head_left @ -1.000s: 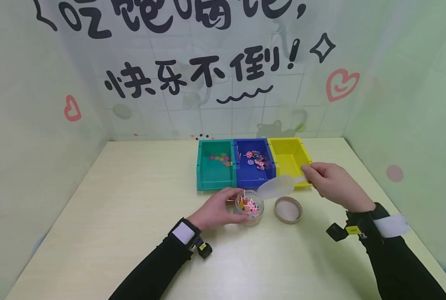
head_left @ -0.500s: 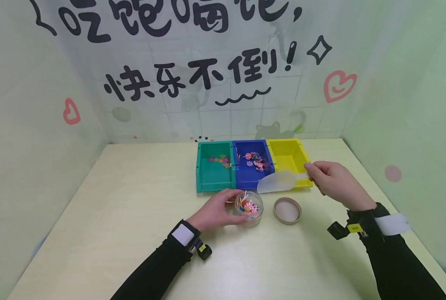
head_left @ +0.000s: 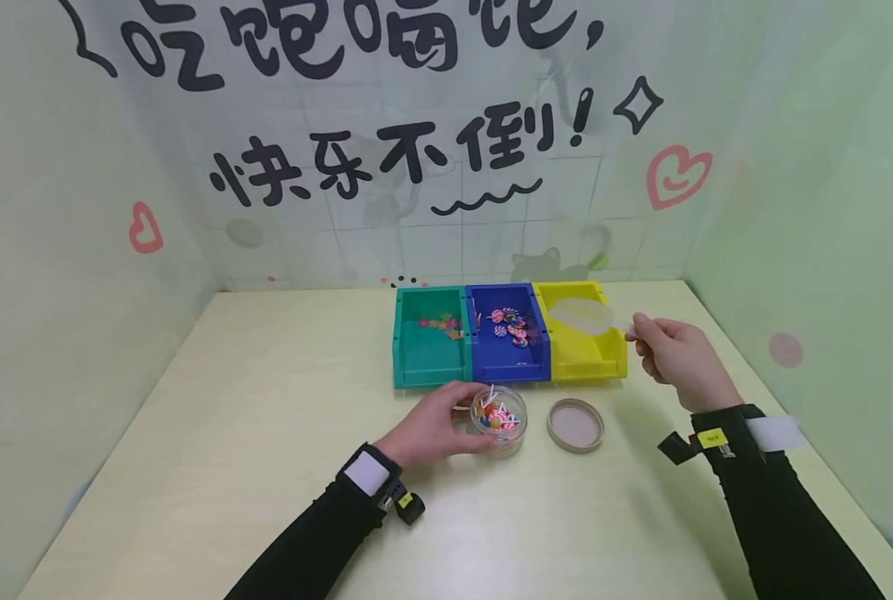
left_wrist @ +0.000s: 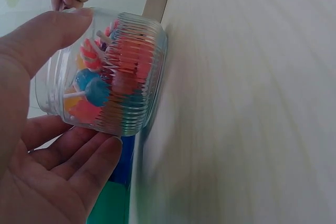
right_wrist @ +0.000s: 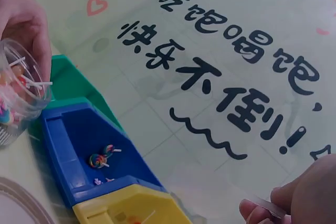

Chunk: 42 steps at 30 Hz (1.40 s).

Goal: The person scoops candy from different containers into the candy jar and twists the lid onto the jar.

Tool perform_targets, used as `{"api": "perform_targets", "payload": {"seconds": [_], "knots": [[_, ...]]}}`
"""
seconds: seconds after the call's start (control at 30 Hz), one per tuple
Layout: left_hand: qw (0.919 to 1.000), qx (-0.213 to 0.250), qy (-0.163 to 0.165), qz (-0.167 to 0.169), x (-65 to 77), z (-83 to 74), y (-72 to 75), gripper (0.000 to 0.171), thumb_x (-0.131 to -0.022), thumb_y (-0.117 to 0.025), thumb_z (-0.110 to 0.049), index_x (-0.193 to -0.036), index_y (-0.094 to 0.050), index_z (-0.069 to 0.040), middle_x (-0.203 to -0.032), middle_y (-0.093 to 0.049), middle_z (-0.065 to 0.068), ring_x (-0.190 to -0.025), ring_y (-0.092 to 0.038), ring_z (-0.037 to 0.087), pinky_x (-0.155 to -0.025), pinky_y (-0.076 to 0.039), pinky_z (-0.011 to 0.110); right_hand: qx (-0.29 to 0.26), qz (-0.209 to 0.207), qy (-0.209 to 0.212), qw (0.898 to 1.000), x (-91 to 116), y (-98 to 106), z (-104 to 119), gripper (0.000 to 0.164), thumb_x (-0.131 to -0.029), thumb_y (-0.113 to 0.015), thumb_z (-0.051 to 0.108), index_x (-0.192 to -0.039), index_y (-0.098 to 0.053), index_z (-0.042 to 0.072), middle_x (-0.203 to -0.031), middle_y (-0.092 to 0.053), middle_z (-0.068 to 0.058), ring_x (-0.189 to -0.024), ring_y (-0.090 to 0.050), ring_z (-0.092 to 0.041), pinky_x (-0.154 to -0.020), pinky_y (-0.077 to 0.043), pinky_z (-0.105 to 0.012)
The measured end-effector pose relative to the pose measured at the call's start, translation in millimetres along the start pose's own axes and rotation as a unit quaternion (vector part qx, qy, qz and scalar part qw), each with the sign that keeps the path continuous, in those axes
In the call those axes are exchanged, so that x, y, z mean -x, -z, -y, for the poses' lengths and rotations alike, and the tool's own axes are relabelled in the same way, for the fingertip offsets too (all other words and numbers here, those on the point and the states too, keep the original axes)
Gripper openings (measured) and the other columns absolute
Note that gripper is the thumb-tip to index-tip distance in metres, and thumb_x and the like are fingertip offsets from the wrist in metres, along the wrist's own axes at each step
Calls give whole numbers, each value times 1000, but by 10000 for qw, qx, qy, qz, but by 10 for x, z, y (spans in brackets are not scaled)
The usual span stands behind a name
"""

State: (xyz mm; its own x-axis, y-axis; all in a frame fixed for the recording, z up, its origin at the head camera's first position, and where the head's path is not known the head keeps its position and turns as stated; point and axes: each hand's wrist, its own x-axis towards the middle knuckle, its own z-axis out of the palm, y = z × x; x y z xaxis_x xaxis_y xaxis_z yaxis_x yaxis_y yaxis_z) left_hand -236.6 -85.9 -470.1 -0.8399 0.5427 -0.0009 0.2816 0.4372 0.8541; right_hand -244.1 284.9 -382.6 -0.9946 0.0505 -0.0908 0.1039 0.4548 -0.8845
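Observation:
My left hand [head_left: 439, 425] grips a clear glass jar [head_left: 517, 433] from its left side; in the left wrist view thumb and fingers span its ribbed wall. Small lollipops [left_wrist: 97, 92] with white sticks fill much of the jar, which stands uncovered on the table. Pinched by its handle in my right hand [head_left: 679, 362], a translucent white scoop [head_left: 583, 317] hangs over the yellow bin [head_left: 600, 367]. The right wrist view catches a small orange piece [right_wrist: 135, 220] and a white stick within that bin's outline. In that view the scoop's handle [right_wrist: 265, 204] shows between thumb and fingers.
Left of the yellow bin, joined in a row, are a blue bin [head_left: 511, 367] holding several swirl lollipops [head_left: 519, 335] and a green bin [head_left: 431, 367] with small colourful pieces [head_left: 446, 325]. A round lid [head_left: 576, 402] lies right of the jar. A printed backdrop rises behind.
My right hand has lifted the scoop away from the jar's mouth, back and rightward past the blue bin's front to above the yellow bin. The left hand keeps its grip on the jar.

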Motion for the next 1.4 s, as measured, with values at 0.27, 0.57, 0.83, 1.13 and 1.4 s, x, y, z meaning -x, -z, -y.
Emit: {"api": "perform_targets", "payload": {"seconds": [0.27, 0.57, 0.83, 1.13, 1.4], "knots": [[10000, -31, 10, -13, 11, 19, -11, 79, -90, -93, -32, -157, -57, -8, -144, -63, 8, -138, -61, 27, -119, -54, 44, 83, 160, -368, 9992, -168, -58, -335, 66, -116, -45, 54, -136, -62, -7, -89, -56, 4, -72, -53, -10, -64, -44, -25], [10000, -53, 20, 12, 25, 11, -1, 79, -91, -93, -32, -157, -57, -10, -145, -63, 6, -138, -60, 27, -119, -54, 44, 449, 182, -883, 9949, -191, -164, -540, 68, -115, -43, 58, -133, -64, -5, -92, -56, -3, -78, -54, -18, -66, -42, -29], [10000, -40, 38, -35, 29, 7, 2, 79, -91, -93, -33, -157, -57, -9, -146, -63, 8, -139, -60, 28, -120, -53, 45, 803, 263, -1229, 9888, -193, -150, -664, 75, -114, -41, 63, -137, -64, -4, -91, -56, -3, -82, -54, -23, -66, -41, -31], [9998, -178, -64, 45, -4, 2, 17, 81, -91, -93, -32, -158, -55, -8, -144, -62, 8, -138, -61, 28, -119, -54, 42, 1105, -187, -908, 9895, 20, 136, -637, 95, -108, -32, 77, -152, -54, -4, -130, -58, -25, -84, -53, -24, -67, -44, -32], [10000, -24, -11, 6, 16, -1, 8, 79, -90, -93, -29, -157, -57, -8, -143, -62, 8, -139, -61, 29, -119, -54, 44, 1177, -207, -222, 9926, 261, 79, -348, 87, -109, -42, 73, -151, -52, -2, -131, -60, -23, -95, -56, -27, -72, -51, -29]]}}
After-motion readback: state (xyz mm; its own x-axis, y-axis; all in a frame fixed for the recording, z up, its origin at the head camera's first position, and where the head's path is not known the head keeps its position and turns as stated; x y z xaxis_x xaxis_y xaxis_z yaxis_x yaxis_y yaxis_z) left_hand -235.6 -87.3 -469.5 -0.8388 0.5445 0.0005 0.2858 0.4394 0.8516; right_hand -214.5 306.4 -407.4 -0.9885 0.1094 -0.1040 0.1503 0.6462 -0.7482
